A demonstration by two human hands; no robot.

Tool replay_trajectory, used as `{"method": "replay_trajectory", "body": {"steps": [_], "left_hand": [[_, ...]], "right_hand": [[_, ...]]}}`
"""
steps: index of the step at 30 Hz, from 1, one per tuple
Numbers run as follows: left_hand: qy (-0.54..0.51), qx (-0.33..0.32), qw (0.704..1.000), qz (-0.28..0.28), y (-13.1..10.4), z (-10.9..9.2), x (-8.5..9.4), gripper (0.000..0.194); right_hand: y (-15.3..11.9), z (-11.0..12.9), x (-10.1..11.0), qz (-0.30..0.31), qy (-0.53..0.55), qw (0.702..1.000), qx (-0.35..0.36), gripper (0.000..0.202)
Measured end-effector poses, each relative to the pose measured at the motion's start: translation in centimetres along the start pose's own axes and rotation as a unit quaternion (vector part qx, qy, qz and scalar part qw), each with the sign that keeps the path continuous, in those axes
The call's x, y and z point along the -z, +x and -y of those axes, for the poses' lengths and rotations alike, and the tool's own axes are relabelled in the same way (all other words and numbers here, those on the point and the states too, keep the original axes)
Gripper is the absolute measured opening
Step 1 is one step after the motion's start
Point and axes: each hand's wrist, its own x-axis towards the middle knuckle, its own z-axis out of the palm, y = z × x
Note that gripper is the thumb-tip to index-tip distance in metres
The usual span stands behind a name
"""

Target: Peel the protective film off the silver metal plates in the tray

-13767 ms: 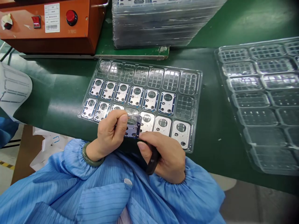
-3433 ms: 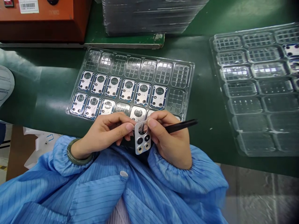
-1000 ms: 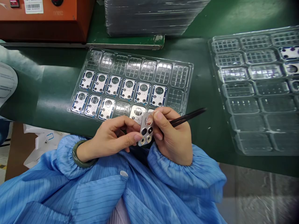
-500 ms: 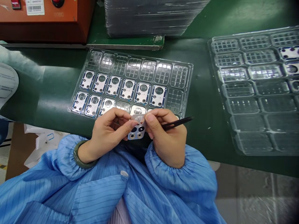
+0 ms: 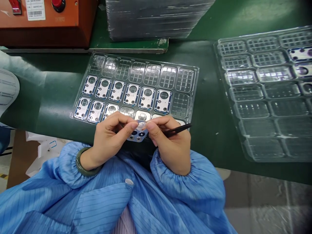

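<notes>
Between my two hands, in front of my chest, is a small camera lens cover plate (image 5: 137, 135) with one large hole and several smaller round ones. My left hand (image 5: 113, 135) pinches its left edge between thumb and fingers. My right hand (image 5: 169, 136) pinches the right edge, and black tweezers (image 5: 179, 129) lie in that same hand, sticking out to the right. Just beyond my hands lies a clear blister tray (image 5: 186, 97). Similar plates (image 5: 133, 94) with blue edging sit in its middle and near rows; my hands hide part of the near row.
At the right lies another clear tray (image 5: 264, 120) with a few plates at its right side. A tall stack of trays (image 5: 158, 19) stands at the back on a green board (image 5: 136, 47). An orange machine (image 5: 46, 29) with red controls is at the back left.
Both hands have shifted slightly left with the plate, which has tilted so that its large hole shows more. The tweezers moved with my right hand. The whole view has shifted a little.
</notes>
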Motion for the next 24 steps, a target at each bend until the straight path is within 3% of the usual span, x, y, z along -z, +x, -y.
{"method": "replay_trajectory", "body": {"steps": [14,19,22,24], "left_hand": [[0.042,-0.02,0.999,0.027,-0.1,0.2,0.4,0.013],[0.118,-0.001,0.993,-0.027,1.5,-0.1,1.6,0.016],[0.169,-0.005,0.984,-0.057,2.3,0.0,2.2,0.017],[0.214,-0.041,0.972,-0.083,2.4,0.0,2.3,0.014]], "right_hand": [[-0.2,0.2,-0.3,-0.011,-0.027,1.0,0.003,0.017],[-0.6,-0.1,-0.7,-0.067,0.011,0.997,0.043,0.019],[-0.7,-0.2,-0.7,-0.062,-0.001,0.998,0.032,0.018],[-0.7,-0.2,-0.6,-0.04,-0.028,0.998,0.025,0.018]]}}
